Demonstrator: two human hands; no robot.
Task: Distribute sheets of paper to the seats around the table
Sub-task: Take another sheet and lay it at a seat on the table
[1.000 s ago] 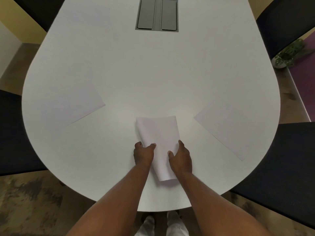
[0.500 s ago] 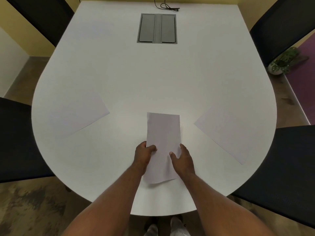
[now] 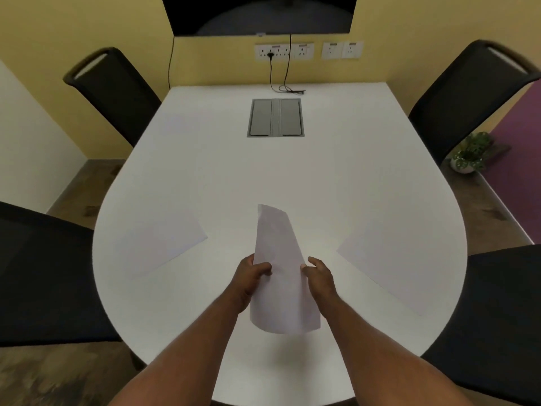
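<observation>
In the head view, the left hand (image 3: 254,273) and the right hand (image 3: 319,275) are both clamped on the side edges of a bunch of plain white paper sheets (image 3: 281,276), thumbs on top, so that the paper bows upward between them and hangs just above the near end of the rounded white table (image 3: 292,177); how many sheets are in the bunch cannot be told. 2 single white sheets already lie flat on the table: the left white sheet (image 3: 164,244) sits in front of the near left black chair (image 3: 44,276), and the right white sheet (image 3: 392,259) sits in front of the near right black chair (image 3: 497,312). The step in hand looks like carrying the remaining paper between placements, with 2 seats served. The far left black chair (image 3: 114,92) and the far right black chair (image 3: 465,104) have no clearly visible sheet in front of them, so the next move probably calls for peeling 1 sheet from the bunch and reaching far forward to lay it near one of those. Against the frame 0.5 s ago, the bunch is lifted and more curled instead of lying nearly flat, and the view has tipped up to take in the far chairs and the yellow wall.
</observation>
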